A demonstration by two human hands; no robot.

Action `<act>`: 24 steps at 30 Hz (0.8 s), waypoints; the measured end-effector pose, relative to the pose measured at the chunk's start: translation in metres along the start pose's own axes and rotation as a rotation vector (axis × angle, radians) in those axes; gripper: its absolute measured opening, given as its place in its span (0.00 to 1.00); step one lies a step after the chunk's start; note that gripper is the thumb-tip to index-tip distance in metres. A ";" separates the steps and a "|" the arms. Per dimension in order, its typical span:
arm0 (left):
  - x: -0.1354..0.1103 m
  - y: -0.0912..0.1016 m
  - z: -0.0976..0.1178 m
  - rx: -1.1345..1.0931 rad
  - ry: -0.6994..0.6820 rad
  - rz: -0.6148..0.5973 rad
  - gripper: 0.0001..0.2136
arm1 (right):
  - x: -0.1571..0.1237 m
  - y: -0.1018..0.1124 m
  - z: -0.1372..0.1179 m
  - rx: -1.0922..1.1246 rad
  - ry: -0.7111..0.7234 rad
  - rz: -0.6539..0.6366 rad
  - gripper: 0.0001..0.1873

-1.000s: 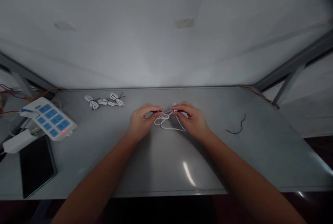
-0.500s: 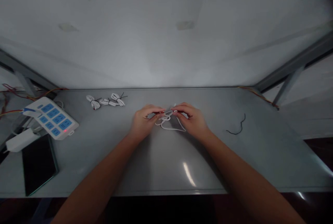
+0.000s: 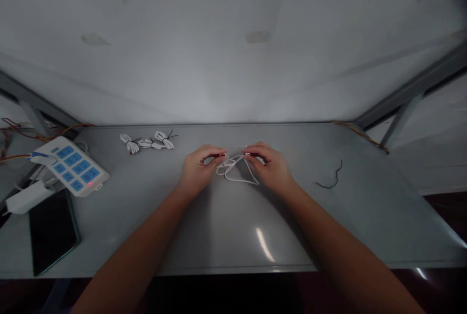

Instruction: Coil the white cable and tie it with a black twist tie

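Note:
A thin white cable (image 3: 242, 180) lies in loose loops on the grey table between my two hands. My left hand (image 3: 200, 167) pinches one part of it between thumb and fingertips, at the left side of the loops. On the right, my right hand (image 3: 269, 165) also grips the cable, thumb against forefinger, with a small white piece showing at the fingertips. The fingers partly cover the cable's ends, so the connectors cannot be made out.
Several bundled white cables (image 3: 148, 143) with black ties lie at the back left. A power strip (image 3: 75, 165), a white adapter (image 3: 29, 197) and a dark tablet (image 3: 54, 231) occupy the left. A black tie (image 3: 333, 180) lies right. Behind the table (image 3: 241, 236) rises a white panel (image 3: 204, 70).
My left hand has shifted slightly left, widening the space between my fingertips. The cable loops between the hands have spread a little. My right hand stays nearly in place.

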State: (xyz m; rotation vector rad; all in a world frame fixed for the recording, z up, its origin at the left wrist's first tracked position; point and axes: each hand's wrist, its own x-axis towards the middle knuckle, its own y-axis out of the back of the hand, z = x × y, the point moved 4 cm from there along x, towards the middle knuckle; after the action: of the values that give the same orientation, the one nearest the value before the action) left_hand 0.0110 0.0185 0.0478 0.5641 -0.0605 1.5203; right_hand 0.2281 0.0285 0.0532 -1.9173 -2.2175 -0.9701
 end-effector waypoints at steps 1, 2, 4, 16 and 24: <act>0.001 0.003 -0.001 0.012 0.013 0.018 0.07 | 0.001 0.004 0.001 -0.011 -0.005 0.023 0.08; 0.003 0.006 -0.003 0.036 0.030 0.040 0.08 | 0.003 0.009 0.004 -0.026 -0.014 0.052 0.08; 0.006 0.013 -0.006 0.128 0.064 0.103 0.10 | 0.006 0.022 0.011 -0.065 -0.052 0.123 0.08; 0.013 0.027 -0.038 0.756 0.360 0.126 0.13 | 0.000 0.072 0.073 -0.064 -0.746 0.095 0.04; -0.002 -0.030 -0.021 0.608 0.101 -0.136 0.12 | -0.011 -0.007 0.041 0.395 -0.835 -0.296 0.19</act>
State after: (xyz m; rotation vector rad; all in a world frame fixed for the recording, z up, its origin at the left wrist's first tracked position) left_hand 0.0326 0.0258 0.0196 0.9488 0.5236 1.4230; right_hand 0.2392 0.0386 0.0126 -2.0400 -2.8516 0.3724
